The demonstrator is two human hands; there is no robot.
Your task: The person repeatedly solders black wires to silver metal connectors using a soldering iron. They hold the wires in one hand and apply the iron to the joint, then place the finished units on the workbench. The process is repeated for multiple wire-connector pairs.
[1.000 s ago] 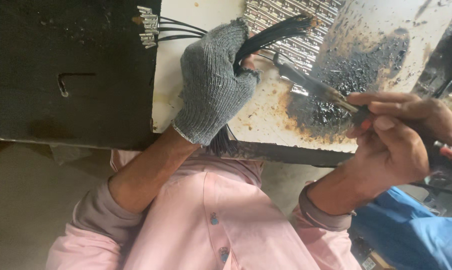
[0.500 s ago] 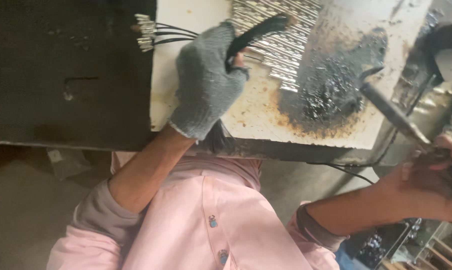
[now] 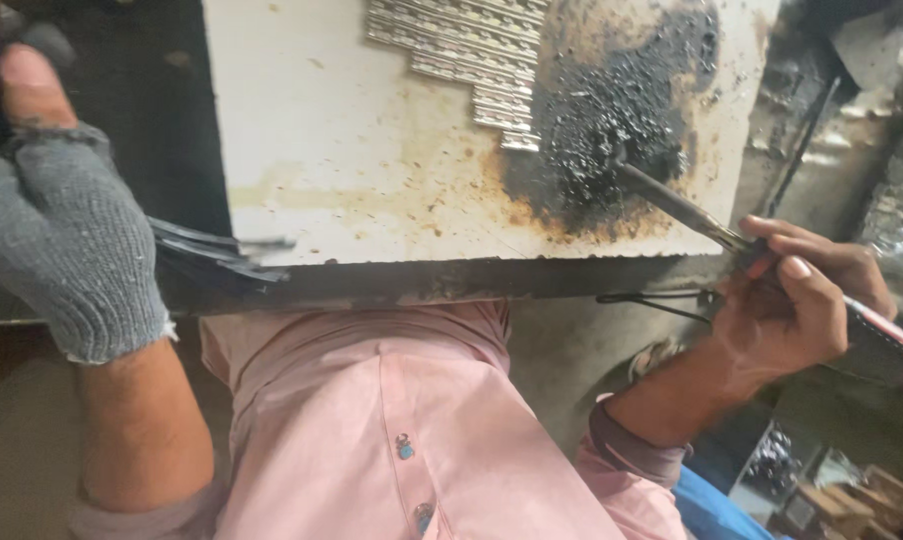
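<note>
My left hand (image 3: 62, 240), in a grey knit glove, is closed around a bundle of black wires (image 3: 212, 258). The wires' bare ends point right along the near edge of a white board (image 3: 372, 150). My right hand (image 3: 792, 300) grips a soldering iron (image 3: 672, 200) by its handle. The iron's tip rests in a black, burnt patch (image 3: 622, 110) on the board's right side.
A stepped row of ridged metal strips (image 3: 462, 40) lies at the board's far edge, left of the burnt patch. A dark surface (image 3: 162, 90) adjoins the board on the left. Dark clutter and a thin black wire (image 3: 652, 300) hang at the right.
My left hand has drawn the wires off the board, leftward and toward me. My right hand has brought the iron's tip back onto the black patch.
</note>
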